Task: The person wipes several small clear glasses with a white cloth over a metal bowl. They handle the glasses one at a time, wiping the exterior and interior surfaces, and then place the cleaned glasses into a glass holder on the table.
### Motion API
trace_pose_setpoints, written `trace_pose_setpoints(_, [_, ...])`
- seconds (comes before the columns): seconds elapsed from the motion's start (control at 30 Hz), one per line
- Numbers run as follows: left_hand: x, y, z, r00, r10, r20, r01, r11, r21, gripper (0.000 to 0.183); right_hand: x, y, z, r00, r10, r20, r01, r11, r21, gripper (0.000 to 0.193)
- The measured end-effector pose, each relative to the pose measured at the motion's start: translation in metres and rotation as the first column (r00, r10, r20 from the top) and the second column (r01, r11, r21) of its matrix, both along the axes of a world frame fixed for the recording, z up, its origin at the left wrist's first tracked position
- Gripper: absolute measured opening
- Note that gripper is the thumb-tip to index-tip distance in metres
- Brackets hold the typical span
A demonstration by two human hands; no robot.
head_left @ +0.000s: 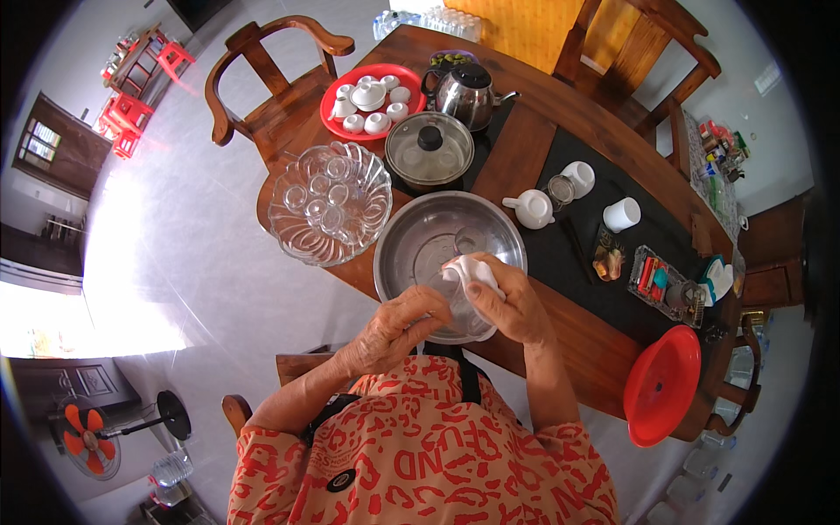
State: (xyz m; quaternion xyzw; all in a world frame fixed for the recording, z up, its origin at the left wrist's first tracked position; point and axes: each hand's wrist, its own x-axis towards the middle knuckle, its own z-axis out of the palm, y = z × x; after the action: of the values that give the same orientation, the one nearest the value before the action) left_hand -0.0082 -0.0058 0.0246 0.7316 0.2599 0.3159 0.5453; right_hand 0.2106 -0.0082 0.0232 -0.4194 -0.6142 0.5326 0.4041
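Note:
Over the near side of a wide steel basin (389, 229), both my hands work close together. My right hand (518, 306) is closed round a bunched white cloth (472, 273). Beside it my left hand (398, 328) has its fingers curled; something clear seems to be between the hands, too faint to make out. A clear glass cup (470, 241) sits in the basin, behind the cloth. To the left, a large fluted glass bowl (289, 229) holds several small clear glasses (337, 194).
Behind the basin stand a lidded pot (429, 166), a steel kettle (468, 94) and a red tray (339, 80) of white teaware. Rightward are a white teapot (532, 208), white cups (621, 214), a glass tray (643, 284) and a red bowl (662, 385). Wooden chairs (271, 74) surround the table.

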Motion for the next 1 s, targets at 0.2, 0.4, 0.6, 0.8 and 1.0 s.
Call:
trace_pose_setpoints(0.2, [-0.003,0.005,0.007,0.999,0.023,-0.032,-0.024,0.999,-0.034,0.012,-0.014,-0.01,0.014,0.939,-0.239,0.246,0.044,0.794,0.606,0.037])
trace_pose_setpoints(0.4, [-0.004,0.004,0.017,0.995,-0.094,-0.014,0.095,0.981,0.169,0.014,0.0,-0.007,0.01,0.982,0.076,-0.171,-0.07,0.997,0.039,0.035])
trace_pose_setpoints(0.6, [0.0,0.006,0.028,0.992,-0.127,-0.023,0.129,0.97,0.206,0.015,0.018,-0.007,-0.027,0.813,0.122,-0.57,-0.379,0.853,-0.359,0.047])
trace_pose_setpoints(0.8, [0.002,0.011,0.019,0.998,0.048,-0.037,-0.046,0.997,0.064,0.029,0.011,-0.013,-0.03,0.868,-0.018,-0.497,-0.111,0.967,-0.228,0.058])
trace_pose_setpoints(1.0, [0.037,0.002,0.001,0.912,0.314,0.265,-0.126,0.828,-0.546,0.069,-0.024,-0.016,-0.008,0.955,-0.287,-0.074,0.291,0.956,0.041,0.054])
